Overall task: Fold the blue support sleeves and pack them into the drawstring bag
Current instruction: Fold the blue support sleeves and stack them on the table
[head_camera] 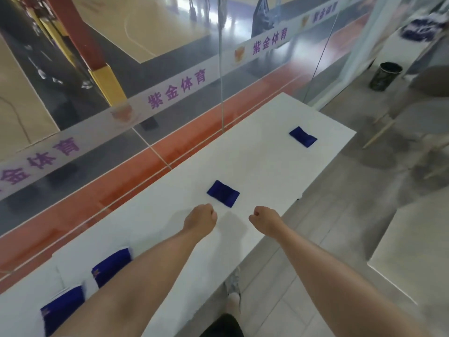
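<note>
A folded blue support sleeve (pixel 223 193) lies on the white table (pixel 267 161), just beyond my hands. A second folded blue sleeve (pixel 303 136) rests near the table's far right end. My left hand (pixel 201 218) hovers over the table with fingers curled into a fist, holding nothing. My right hand (pixel 263 218) is likewise a fist with nothing in it, close to the table's right edge. Two blue items with white trim (pixel 110 266) (pixel 62 311) lie at the near left, partly hidden by my left forearm; whether they are bags or sleeves I cannot tell.
A glass wall (pixel 170 98) with a white printed band runs along the table's left side. A black waste bin (pixel 385 76) stands on the floor far right. Chair legs (pixel 379 135) and another white table (pixel 413 259) are to the right.
</note>
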Demonstrator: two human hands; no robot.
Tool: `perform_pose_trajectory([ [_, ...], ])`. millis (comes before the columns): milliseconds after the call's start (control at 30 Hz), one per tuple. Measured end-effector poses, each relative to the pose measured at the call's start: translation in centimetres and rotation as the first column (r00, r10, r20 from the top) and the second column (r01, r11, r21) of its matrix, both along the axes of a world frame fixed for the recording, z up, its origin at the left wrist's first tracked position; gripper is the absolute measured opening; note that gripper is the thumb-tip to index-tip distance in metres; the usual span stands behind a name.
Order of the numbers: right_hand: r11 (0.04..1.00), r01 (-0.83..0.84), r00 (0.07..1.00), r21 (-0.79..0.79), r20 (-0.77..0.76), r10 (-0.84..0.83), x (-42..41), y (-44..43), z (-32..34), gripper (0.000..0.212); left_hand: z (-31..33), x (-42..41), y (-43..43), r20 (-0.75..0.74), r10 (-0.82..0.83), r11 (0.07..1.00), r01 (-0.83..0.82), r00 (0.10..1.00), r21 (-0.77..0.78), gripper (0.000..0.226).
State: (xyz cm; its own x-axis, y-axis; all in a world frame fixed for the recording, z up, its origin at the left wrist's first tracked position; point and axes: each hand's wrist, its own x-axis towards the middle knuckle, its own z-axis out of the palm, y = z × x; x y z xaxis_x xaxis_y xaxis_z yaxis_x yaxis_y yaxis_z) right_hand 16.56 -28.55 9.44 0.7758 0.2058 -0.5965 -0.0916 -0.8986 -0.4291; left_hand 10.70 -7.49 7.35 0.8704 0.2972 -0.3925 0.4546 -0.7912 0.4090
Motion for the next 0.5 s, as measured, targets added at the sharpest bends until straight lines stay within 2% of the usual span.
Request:
perform_pose_trajectory([
  [100,1.0,-0.014,1.0,-0.024,-0.02,0.013,4.6,0.7,-3.0,0.017,-3.6,4.9,1.3,0.02,0.055,0.998,-0.054,0.998,-0.027,0.023],
  [200,0.999,0.008,0.998,-0.052,-0.064,-0.011,8.5,2.2,-6.0,0.019,-7.0,8.6,2.9,-0.03,0.119,0.99,-0.121,0.992,-0.066,0.017],
  [300,0.997,-0.015,0.997,-0.079,-0.077,0.009,11.9,4.9,-8.6,0.018,-9.8,11.2,4.1,-0.071,0.151,0.986,-0.156,0.986,-0.06,0.03],
  [367,0.999,-0.011,0.999,-0.05,-0.051,0.009,14.0,7.0,-10.6,0.026,-11.6,13.0,4.7,-0.082,0.162,0.985,-0.165,0.983,-0.04,0.033],
  [433,0.998,-0.054,0.998,-0.04,-0.029,0.053,15.4,8.8,-12.9,0.037,-13.3,14.2,5.0,-0.092,0.169,0.985,-0.172,0.981,-0.024,0.036],
  [500,0.99,-0.134,0.991,-0.049,-0.024,0.133,16.1,9.8,-15.1,0.033,-14.6,14.8,4.7,-0.081,0.145,0.989,-0.147,0.986,-0.022,0.035],
])
